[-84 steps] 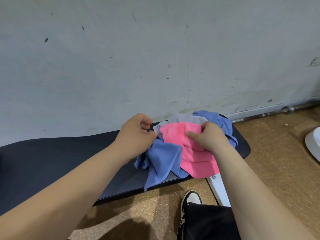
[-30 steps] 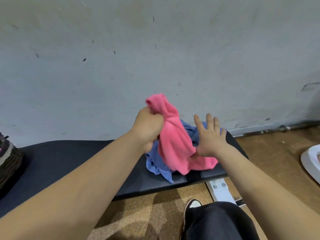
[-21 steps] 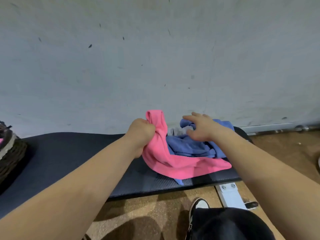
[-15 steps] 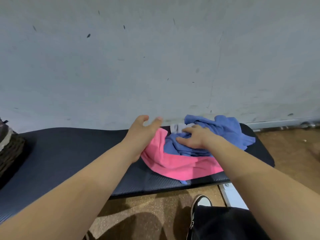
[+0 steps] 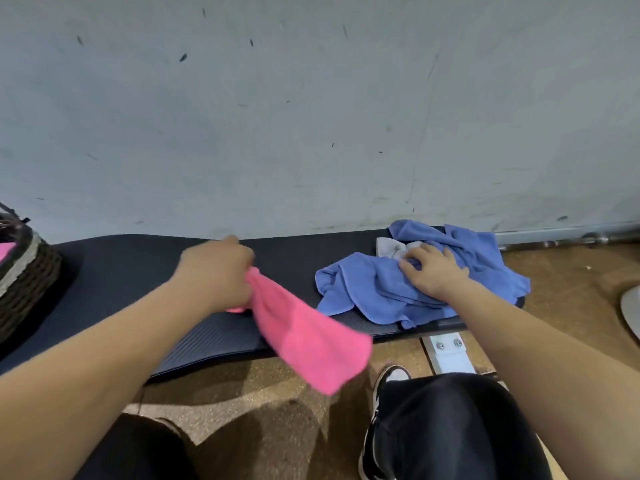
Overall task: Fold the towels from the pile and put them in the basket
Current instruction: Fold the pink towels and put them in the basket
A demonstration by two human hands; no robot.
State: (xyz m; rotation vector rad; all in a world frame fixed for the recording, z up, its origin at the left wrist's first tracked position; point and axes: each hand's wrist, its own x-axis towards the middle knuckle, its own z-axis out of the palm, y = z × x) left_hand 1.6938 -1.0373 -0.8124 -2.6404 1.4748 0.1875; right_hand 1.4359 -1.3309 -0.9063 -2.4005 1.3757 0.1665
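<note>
A scuffed grey wall (image 5: 311,116) backs the long black table (image 5: 138,268) I'm working over. My left hand (image 5: 216,271) has its grip clamped on one end of the pink towel (image 5: 308,337), which trails off to the right and hangs over the table's front edge (blurred, mid-swing). My right hand (image 5: 433,271) lies flat with fingers spread on the pile of blue towels (image 5: 381,292) at the table's right end, a grey one (image 5: 389,247) peeking out beside it. The woven basket (image 5: 24,271) sits at the far left, well apart from the pile.
</note>
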